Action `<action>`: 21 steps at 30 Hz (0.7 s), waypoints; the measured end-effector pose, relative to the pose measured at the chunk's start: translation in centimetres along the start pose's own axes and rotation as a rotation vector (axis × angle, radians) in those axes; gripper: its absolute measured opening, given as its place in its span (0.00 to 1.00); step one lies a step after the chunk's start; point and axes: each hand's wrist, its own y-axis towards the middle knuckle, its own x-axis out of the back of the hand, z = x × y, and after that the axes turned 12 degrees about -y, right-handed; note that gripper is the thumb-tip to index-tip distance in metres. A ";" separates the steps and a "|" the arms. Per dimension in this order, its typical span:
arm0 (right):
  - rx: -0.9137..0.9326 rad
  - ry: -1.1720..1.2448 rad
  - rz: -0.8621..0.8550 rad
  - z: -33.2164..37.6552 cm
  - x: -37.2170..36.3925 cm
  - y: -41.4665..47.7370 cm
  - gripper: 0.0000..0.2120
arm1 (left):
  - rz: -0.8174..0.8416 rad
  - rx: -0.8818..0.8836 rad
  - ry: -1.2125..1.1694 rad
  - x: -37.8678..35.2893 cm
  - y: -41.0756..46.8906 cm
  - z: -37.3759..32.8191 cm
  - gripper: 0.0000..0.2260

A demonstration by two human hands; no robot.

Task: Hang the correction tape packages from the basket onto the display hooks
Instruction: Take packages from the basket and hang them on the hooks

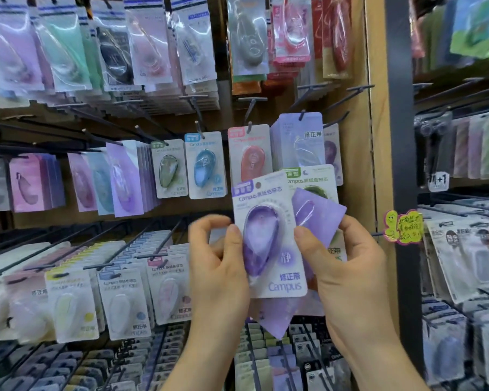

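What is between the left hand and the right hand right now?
Head view: the purple-tape Campus package sits between left hand and right hand, a thumb on each side; other packages fan out behind it.

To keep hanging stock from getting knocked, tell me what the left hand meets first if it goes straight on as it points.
Probably the blue packet hanging above the left hand, which points up toward it. Depth is unclear, so it may pass in front.
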 end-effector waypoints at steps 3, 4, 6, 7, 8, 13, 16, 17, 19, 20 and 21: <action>0.082 -0.071 -0.112 -0.1 0.6 0.3 0.11 | 0.057 -0.273 0.125 -1.1 0.2 -0.1 0.05; 0.105 -0.095 -0.151 -0.2 1.0 0.5 0.11 | 0.116 -0.311 0.181 -1.5 0.1 -0.2 0.04; 0.154 -0.171 -0.202 -0.3 1.9 0.9 0.11 | 0.253 -0.266 0.293 -2.4 -0.2 -0.1 0.09; 0.174 -0.214 -0.218 -0.4 2.5 1.1 0.11 | 0.311 -0.243 0.373 -2.8 -0.2 0.1 0.13; 0.189 -0.252 -0.230 -0.3 3.0 1.3 0.11 | 0.349 -0.243 0.457 -3.1 -0.3 0.3 0.18; 0.221 -0.307 -0.243 -0.5 5.8 2.4 0.11 | 0.415 -0.205 0.438 -5.5 -0.3 0.4 0.13; 0.221 -0.324 -0.283 -0.3 8.0 3.5 0.10 | 0.422 -0.315 0.509 -7.7 0.2 -0.4 0.13; 0.224 -0.322 -0.300 -0.2 8.8 3.9 0.10 | 0.404 -0.356 0.544 -8.5 0.8 -0.8 0.15; 0.236 -0.340 -0.320 0.1 10.2 4.8 0.09 | 0.367 -0.417 0.646 -10.4 2.2 -1.6 0.22; 0.245 -0.354 -0.321 0.2 10.8 5.2 0.08 | 0.358 -0.441 0.700 -11.5 3.0 -2.0 0.25; 0.253 -0.369 -0.319 0.3 11.3 5.5 0.08 | 0.361 -0.462 0.757 -12.5 3.8 -2.3 0.26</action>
